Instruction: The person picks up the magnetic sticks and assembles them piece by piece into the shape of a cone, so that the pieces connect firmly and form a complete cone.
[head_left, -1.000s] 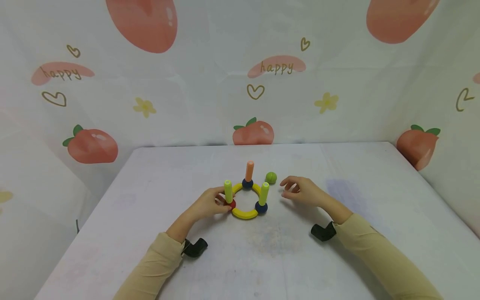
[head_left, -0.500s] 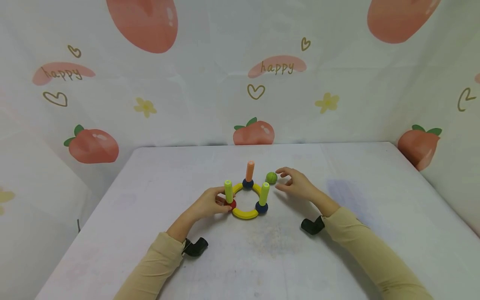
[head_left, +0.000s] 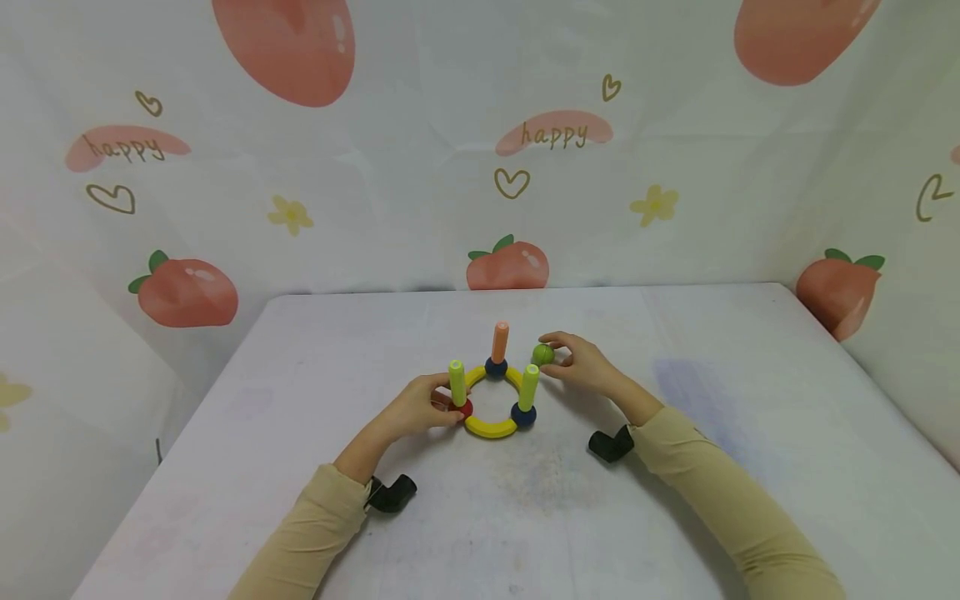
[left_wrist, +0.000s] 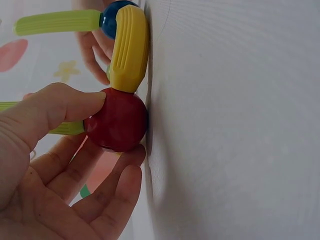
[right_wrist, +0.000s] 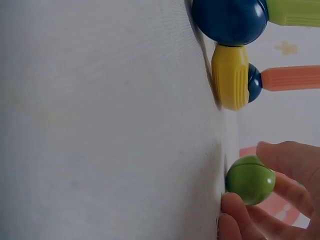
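A ring of yellow curved bars [head_left: 491,428] lies on the table, joined by two dark blue balls [head_left: 523,414] and one red ball [left_wrist: 117,120]. Light green sticks [head_left: 529,387] stand up from the red ball and the near blue ball. An orange stick [head_left: 500,342] rises from the far blue ball. My left hand [head_left: 412,407] holds the red ball, thumb on one side and fingers curled at the other. Right of the ring, my right hand [head_left: 585,365] has thumb and fingers around a loose green ball [right_wrist: 247,182], which sits on the table.
The white table [head_left: 450,517] extends around the ring on every side. Behind it hangs a white printed backdrop [head_left: 412,167]. Black wrist-worn pieces [head_left: 392,494] sit at both sleeve cuffs.
My right hand has moved left to the green ball, and its thumb and fingers have closed in around it. The left hand and the ring have stayed in place.
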